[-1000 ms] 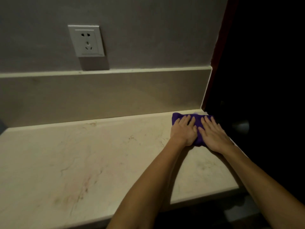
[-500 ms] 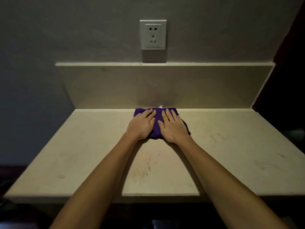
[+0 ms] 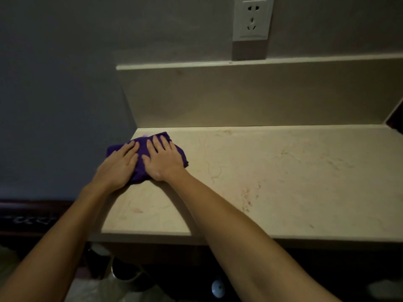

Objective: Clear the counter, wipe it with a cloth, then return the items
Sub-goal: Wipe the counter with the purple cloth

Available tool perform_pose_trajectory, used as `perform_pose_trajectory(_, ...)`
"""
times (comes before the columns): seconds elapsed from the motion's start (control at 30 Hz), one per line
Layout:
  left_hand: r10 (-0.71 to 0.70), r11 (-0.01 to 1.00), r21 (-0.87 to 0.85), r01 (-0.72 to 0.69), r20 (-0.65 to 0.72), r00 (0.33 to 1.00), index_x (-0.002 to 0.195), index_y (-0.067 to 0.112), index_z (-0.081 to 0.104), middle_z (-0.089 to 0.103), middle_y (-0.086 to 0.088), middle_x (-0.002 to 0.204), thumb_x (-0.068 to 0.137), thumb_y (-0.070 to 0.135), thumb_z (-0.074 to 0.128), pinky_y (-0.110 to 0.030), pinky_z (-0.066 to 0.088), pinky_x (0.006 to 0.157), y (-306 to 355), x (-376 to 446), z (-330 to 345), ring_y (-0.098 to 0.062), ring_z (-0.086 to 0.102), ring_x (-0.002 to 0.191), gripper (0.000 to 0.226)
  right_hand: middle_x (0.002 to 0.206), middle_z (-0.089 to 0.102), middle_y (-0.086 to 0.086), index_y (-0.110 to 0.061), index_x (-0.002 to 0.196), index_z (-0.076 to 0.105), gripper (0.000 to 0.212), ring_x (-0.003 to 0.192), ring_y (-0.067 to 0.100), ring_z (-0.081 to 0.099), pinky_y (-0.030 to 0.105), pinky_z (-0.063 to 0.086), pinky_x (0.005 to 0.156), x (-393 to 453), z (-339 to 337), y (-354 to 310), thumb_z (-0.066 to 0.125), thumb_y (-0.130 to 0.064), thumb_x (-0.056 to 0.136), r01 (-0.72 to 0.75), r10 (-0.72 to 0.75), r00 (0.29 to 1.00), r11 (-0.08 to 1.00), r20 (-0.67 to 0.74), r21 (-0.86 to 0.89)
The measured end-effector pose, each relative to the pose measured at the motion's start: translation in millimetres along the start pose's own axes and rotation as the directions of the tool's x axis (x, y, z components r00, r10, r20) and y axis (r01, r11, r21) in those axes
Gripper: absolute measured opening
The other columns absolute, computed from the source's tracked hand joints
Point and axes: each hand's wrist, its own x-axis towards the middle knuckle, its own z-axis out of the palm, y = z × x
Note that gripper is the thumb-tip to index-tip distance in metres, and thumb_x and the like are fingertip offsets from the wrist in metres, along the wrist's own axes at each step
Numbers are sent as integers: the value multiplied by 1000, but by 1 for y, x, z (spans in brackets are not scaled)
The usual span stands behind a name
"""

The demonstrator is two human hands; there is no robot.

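Your left hand [image 3: 118, 165] and right hand [image 3: 164, 159] press flat, fingers straight, on the purple cloth [image 3: 142, 155] at the counter [image 3: 283, 182]'s far-left corner, its left part overhanging the edge. Push further left and it likely slides off; faint reddish marks [image 3: 247, 198] to the right risk being missed.
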Motion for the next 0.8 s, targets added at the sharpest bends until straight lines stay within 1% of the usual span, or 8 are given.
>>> perform_pose_trajectory(0.17, -56, 998, 7, 56, -22, 998, 162, 17, 19, 17, -1, 170, 111, 35, 17, -44, 15, 127, 7, -9, 8, -16, 18, 156, 55, 173, 12, 6, -17, 165, 16, 64, 160, 26, 6, 44, 4, 130, -10, -3, 2, 19, -47, 108, 48, -47, 999, 998, -21, 32)
perform_pose_trajectory(0.27, -79, 997, 19, 80, -26, 997, 163, 17, 17, 14, 0, 171, 110, 36, 16, -44, 12, 128, 28, -15, 11, -14, 15, 157, 56, 173, 14, 5, -18, 165, 17, 64, 160, 24, 8, 44, 6, 130, -23, -4, 17, 20, -47, 108, 75, -74, 997, 996, -22, 42)
perform_pose_trajectory(0.37, -74, 997, 8, 75, -33, 997, 163, 20, 15, 14, 1, 171, 110, 38, 16, -42, 13, 128, 65, -13, 14, -13, 15, 157, 56, 173, 15, 4, -18, 164, 19, 64, 160, 23, 9, 44, 8, 130, -41, -13, 49, 19, -48, 108, 64, -63, 997, 997, -34, 43)
perform_pose_trajectory(0.47, -25, 1000, -12, 25, -36, 999, 163, 21, 16, 14, 1, 171, 110, 40, 15, -41, 12, 128, 123, -4, 21, -13, 15, 157, 57, 173, 13, 2, -19, 165, 18, 65, 160, 21, 8, 43, 7, 130, -67, -28, 98, 16, -49, 107, 15, -13, 999, 999, -46, 34)
perform_pose_trajectory(0.57, 60, 998, -23, -61, -46, 997, 163, 20, 18, 16, 1, 171, 109, 40, 14, -41, 13, 128, 196, 10, 30, -13, 16, 157, 58, 173, 13, 1, -20, 165, 18, 65, 160, 19, 8, 41, 7, 130, -104, -50, 159, 15, -50, 107, -62, 63, 995, 998, -72, 10)
perform_pose_trajectory(0.7, 190, 981, -42, -191, -30, 981, 164, 16, 19, 16, -2, 171, 109, 39, 16, -40, 11, 129, 309, 22, 42, -15, 14, 158, 59, 173, 15, 1, -20, 165, 20, 65, 160, 19, 11, 39, 8, 130, -168, -84, 249, 17, -50, 108, -187, 181, 976, 981, -120, -45)
perform_pose_trajectory(0.8, 289, 955, -59, -291, -29, 957, 163, 15, 20, 17, -4, 171, 109, 39, 17, -41, 11, 128, 400, 23, 49, -17, 15, 158, 60, 173, 14, -1, -22, 165, 18, 64, 160, 17, 11, 38, 9, 130, -224, -107, 315, 15, -51, 108, -292, 279, 949, 954, -147, -71)
